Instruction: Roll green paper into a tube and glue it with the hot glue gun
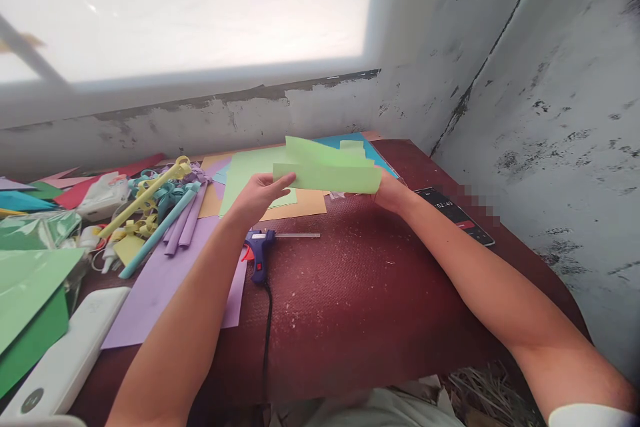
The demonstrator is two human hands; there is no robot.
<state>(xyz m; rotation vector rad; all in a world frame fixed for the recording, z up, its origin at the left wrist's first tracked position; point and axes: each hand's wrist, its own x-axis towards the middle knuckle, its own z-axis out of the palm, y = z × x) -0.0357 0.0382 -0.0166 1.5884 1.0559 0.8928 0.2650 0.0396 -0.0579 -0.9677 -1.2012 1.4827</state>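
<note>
The dark red table [345, 300], scattered with pale flecks, sits against a flaking wall [530, 100] below a bright window [190, 13]. Before me lies a glue gun [258, 253]; a phone [453, 213] rests beyond my right forearm. Both my arms stretch forward, holding the green paper [327, 177] up over the table's far part. My left hand [257, 197] pinches its left end, thumb in front; my right hand [393, 192] grips the right end, its fingertips mostly hidden.
</note>
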